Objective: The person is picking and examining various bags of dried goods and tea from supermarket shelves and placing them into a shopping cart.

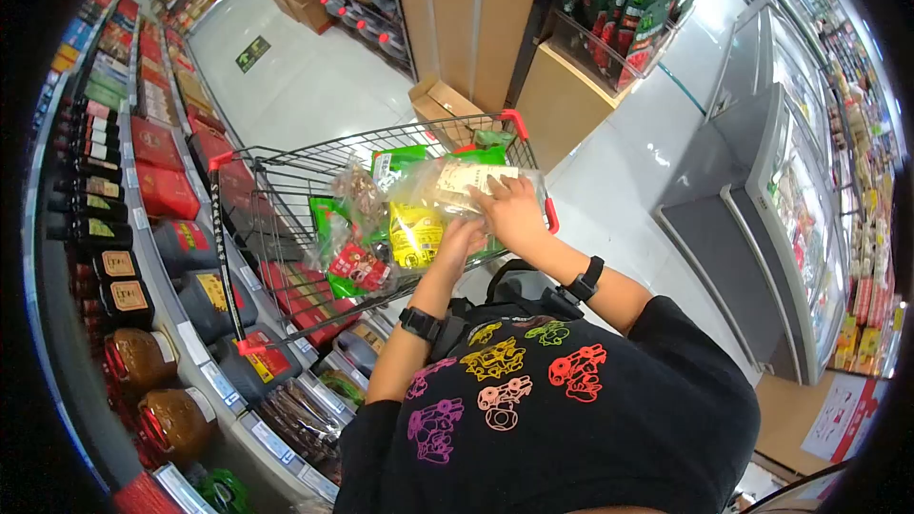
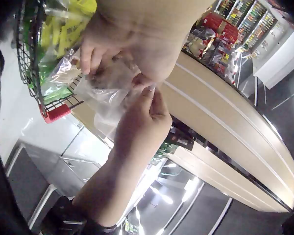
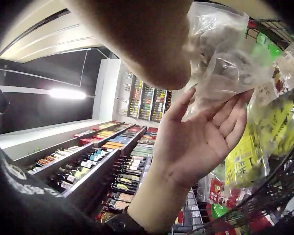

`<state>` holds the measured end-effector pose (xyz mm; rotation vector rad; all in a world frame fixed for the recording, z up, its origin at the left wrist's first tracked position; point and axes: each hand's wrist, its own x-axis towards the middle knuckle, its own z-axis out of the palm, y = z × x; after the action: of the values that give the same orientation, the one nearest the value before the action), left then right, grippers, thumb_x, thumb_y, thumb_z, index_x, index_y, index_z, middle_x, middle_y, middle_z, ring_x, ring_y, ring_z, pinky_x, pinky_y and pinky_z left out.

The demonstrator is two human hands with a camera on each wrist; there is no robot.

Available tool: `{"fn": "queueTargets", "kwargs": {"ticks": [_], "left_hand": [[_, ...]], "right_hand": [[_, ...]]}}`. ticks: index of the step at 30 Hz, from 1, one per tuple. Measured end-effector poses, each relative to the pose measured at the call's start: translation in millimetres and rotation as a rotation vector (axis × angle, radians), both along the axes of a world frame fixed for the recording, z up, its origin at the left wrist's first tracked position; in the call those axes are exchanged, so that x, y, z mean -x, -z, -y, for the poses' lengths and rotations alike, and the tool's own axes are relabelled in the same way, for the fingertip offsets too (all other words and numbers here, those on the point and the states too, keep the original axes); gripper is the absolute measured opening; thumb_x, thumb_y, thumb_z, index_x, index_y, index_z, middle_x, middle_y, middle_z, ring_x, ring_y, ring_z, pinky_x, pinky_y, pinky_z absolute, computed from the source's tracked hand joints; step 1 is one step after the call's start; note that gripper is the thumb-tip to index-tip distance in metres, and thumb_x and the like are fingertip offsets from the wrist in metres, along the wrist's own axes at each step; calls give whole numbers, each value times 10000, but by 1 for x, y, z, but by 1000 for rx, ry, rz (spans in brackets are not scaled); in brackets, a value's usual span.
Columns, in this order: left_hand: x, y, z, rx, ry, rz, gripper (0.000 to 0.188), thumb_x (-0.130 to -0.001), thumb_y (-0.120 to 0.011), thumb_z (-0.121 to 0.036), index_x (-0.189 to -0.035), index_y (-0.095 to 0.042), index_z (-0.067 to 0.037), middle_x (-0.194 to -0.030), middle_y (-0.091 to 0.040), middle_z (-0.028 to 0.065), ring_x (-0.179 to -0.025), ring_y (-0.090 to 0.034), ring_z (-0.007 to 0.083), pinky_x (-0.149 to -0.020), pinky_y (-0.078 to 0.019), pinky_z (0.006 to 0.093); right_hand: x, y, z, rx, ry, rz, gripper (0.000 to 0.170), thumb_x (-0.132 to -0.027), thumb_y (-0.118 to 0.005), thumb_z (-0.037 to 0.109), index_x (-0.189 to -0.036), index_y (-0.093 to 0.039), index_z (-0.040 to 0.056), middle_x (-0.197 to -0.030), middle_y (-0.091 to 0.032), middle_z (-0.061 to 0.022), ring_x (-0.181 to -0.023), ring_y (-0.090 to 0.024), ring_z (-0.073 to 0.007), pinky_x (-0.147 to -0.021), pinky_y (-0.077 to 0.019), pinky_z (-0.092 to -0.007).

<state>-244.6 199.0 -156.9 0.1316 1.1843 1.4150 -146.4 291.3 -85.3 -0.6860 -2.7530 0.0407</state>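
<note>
A clear plastic bag with a cream label (image 1: pixel 468 181) is held over the shopping cart. My right hand (image 1: pixel 517 217) lies across its label end, and in the left wrist view the thumb and a finger of that right hand (image 2: pixel 143 122) pinch the plastic (image 2: pixel 105 100). Under the near edge of the bag is my left hand (image 1: pixel 461 242). The right wrist view shows this left hand (image 3: pixel 201 144) palm up, its fingers extended and touching the bag (image 3: pixel 225 66) from below. Brownish contents show blurred through the plastic.
The cart (image 1: pixel 314 148) holds a yellow packet (image 1: pixel 415 236), a red packet (image 1: pixel 360 266) and green bags. Shelves of bottles and jars (image 1: pixel 176 424) run along the left. A bin of green packets (image 1: pixel 628 14) and freezers (image 1: pixel 752 219) stand to the right.
</note>
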Motion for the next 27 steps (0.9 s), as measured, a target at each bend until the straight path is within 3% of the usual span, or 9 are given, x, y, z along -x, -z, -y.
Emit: {"fn": "queueTargets", "kwargs": {"ticks": [6, 9, 12, 14, 16, 19, 23, 24, 27], "left_hand": [[16, 18, -50, -54, -124, 138, 92, -782, -487, -62, -869, -462, -44, -862, -540, 102, -797, -554, 224, -715, -476, 354], [22, 52, -74, -105, -119, 253, 253, -763, -525, -80, -995, -433, -45, -891, -518, 81, -817, -528, 198, -715, -479, 339], [18, 82, -82, 111, -95, 231, 218, -828, -458, -186, -995, -455, -46, -957, -537, 115, -851, -548, 228, -749, -462, 338], [6, 74, -80, 229, -134, 184, 303, -863, -406, -255, -1073, -437, -39, -1063, -529, 140, -923, -551, 246, -757, -455, 319], [-3, 70, -75, 206, -199, 179, 336, -866, -402, -255, -1120, -419, -35, -1066, -534, 141, -942, -550, 242, -756, -455, 318], [-20, 60, -59, 153, -280, 141, 363, -866, -404, -243, -1160, -405, -30, -1056, -546, 138, -931, -559, 230, -745, -459, 311], [-50, 40, -37, 134, -439, 77, 330, -863, -407, -221, -1127, -442, -26, -1019, -567, 132, -893, -575, 211, -713, -469, 290], [-59, 37, -31, 142, -534, 59, 300, -860, -417, -220, -1080, -477, -26, -999, -571, 126, -872, -580, 206, -679, -471, 272], [-80, 37, -8, 156, -691, 74, 277, -848, -450, -217, -1061, -493, -45, -1007, -566, 117, -867, -572, 196, -685, -441, 264]], "right_hand": [[14, 13, -56, 84, -83, -124, 345, -726, -548, 190, -1068, -574, 163, -1040, -568, -109, -964, -505, -300, -851, -368, -403], [18, 42, -91, 59, -216, -105, 383, -730, -552, 213, -1110, -542, 166, -1066, -554, -122, -1003, -484, -324, -853, -365, -412], [8, 83, -118, 479, -354, 138, 473, -742, -547, 251, -1194, -455, 144, -1156, -494, -151, -1088, -420, -373, -911, -331, -423], [-5, 107, -128, 601, -359, 147, 534, -745, -551, 271, -1234, -393, 126, -1214, -439, -163, -1133, -372, -385, -948, -299, -421], [-10, 133, -136, 675, -429, 123, 589, -751, -554, 294, -1263, -338, 100, -1287, -355, -175, -1192, -307, -384, -997, -249, -407], [-13, 125, -145, 684, -423, 217, 606, -743, -562, 311, -1269, -335, 115, -1289, -360, -160, -1190, -319, -368, -985, -267, -405], [-11, 94, -153, 696, -453, 193, 458, -714, -550, 247, -1143, -467, 109, -1179, -465, -118, -1083, -432, -311, -900, -345, -404], [-13, 81, -153, 729, -443, 116, 388, -691, -544, 198, -1063, -515, 91, -1088, -512, -122, -1025, -465, -300, -869, -361, -402], [-19, 96, -147, 696, -336, -45, 358, -681, -550, 177, -1022, -530, 69, -1021, -539, -140, -994, -481, -307, -863, -367, -394]]}}
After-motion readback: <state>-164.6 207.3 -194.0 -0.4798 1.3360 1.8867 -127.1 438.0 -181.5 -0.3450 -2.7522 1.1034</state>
